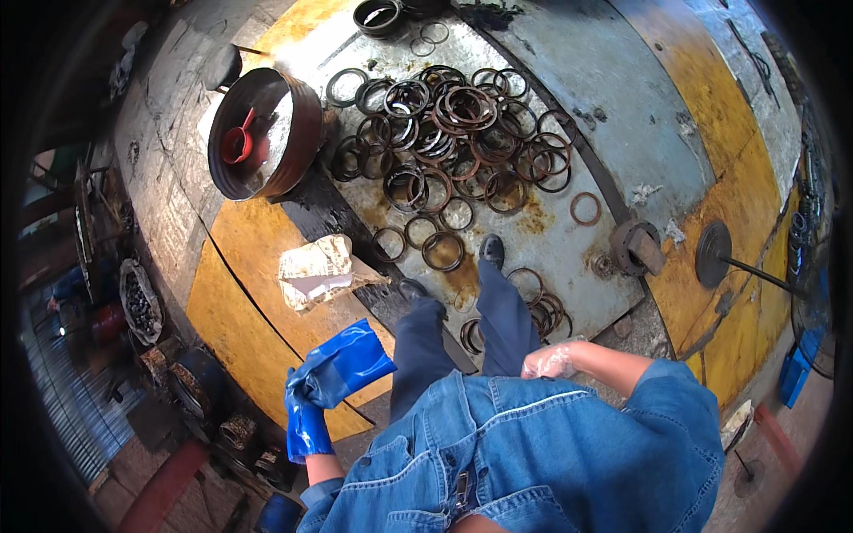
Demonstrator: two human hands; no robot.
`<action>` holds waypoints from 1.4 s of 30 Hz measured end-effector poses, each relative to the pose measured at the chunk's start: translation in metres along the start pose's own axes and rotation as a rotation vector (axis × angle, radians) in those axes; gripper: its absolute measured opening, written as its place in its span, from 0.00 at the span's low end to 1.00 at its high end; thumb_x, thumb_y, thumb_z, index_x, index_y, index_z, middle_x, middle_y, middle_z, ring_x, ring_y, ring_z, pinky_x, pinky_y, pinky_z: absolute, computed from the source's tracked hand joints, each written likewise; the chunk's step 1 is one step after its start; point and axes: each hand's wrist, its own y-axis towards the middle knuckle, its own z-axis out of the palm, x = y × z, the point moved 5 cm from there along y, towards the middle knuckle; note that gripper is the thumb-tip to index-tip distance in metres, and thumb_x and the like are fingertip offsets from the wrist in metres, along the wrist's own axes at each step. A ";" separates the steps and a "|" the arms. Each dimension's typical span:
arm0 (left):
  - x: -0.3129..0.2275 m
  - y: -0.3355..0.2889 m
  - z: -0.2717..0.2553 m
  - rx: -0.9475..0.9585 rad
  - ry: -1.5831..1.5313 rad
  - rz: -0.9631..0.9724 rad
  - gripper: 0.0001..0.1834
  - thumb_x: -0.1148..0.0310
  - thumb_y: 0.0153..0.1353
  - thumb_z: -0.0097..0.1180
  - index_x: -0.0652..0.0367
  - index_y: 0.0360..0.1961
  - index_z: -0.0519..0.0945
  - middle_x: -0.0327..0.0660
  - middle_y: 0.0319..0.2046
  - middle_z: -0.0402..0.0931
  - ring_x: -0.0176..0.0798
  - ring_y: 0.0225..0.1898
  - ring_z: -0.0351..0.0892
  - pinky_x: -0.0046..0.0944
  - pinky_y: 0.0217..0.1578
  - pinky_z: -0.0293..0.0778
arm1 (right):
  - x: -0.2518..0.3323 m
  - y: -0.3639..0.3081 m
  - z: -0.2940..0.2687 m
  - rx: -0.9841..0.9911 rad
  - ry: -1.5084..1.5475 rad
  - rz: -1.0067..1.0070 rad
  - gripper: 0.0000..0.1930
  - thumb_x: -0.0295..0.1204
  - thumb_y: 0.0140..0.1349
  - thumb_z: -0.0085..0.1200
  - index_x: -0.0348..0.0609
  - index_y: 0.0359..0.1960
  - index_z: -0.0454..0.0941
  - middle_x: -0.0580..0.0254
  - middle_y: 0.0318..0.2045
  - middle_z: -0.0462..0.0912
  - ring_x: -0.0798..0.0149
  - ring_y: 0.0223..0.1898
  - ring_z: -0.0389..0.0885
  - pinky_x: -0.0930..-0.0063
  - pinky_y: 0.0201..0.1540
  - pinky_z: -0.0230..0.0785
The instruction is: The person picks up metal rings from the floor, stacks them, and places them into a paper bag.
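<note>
Left hand: the gloved left hand (306, 400), in glossy blue rubber to the wrist, has its fingers clamped on a loose glove.
Loose glove: a glossy blue rubber glove (357, 360) with a wide cuff, raised over the yellow floor panel (253, 306), its cuff toward the left trouser leg (419, 355).
Right hand: the right hand (548, 361), wrapped in thin clear film, is near the right trouser leg (506, 311), well apart from the loose glove; whether its fingers are together I cannot tell.
Grey sheet: a stained grey metal sheet (569, 253) carries a heap of dark round rings (462, 111) toward its far edge; a smaller ring cluster (551, 313) lies toward its near edge.
Left edge: a rusty round open metal tub (306, 133) holding a red scoop (237, 144); nearer, a crumpled pale paper sack (317, 266).
Near right corner: a dark flanged metal hub (633, 249).
Open room: stained metal between heap and hub, holding one brown ring (585, 194).
</note>
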 end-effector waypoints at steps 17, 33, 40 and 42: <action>0.024 0.021 0.066 0.051 0.163 -0.106 0.25 0.50 0.74 0.46 0.65 0.51 0.78 0.51 0.44 0.83 0.49 0.43 0.84 0.49 0.46 0.84 | -0.026 0.262 0.016 -0.299 -0.488 -0.292 0.24 0.35 0.49 0.72 0.40 0.48 0.83 0.58 0.42 0.87 0.54 0.46 0.85 0.63 0.53 0.75; 0.094 0.131 0.201 0.166 0.157 -0.106 0.25 0.47 0.71 0.53 0.62 0.49 0.79 0.50 0.43 0.83 0.47 0.42 0.84 0.46 0.45 0.82 | -0.050 0.269 -0.079 0.382 0.200 0.216 0.10 0.30 0.66 0.56 0.38 0.35 0.87 0.58 0.34 0.88 0.68 0.36 0.84 0.71 0.38 0.77; 0.130 0.207 0.223 0.125 0.193 -0.112 0.25 0.48 0.69 0.55 0.62 0.49 0.79 0.50 0.41 0.83 0.49 0.41 0.83 0.47 0.44 0.83 | 0.115 0.260 -0.264 -0.773 0.753 -0.703 0.19 0.39 0.74 0.49 0.36 0.55 0.75 0.63 0.40 0.83 0.70 0.43 0.79 0.72 0.50 0.71; 0.139 0.223 0.227 0.143 0.162 -0.122 0.25 0.48 0.69 0.56 0.63 0.50 0.79 0.51 0.42 0.83 0.49 0.42 0.83 0.48 0.43 0.83 | 0.114 0.271 -0.281 -0.798 0.704 -0.705 0.19 0.39 0.74 0.50 0.35 0.54 0.76 0.63 0.41 0.83 0.70 0.45 0.79 0.72 0.52 0.71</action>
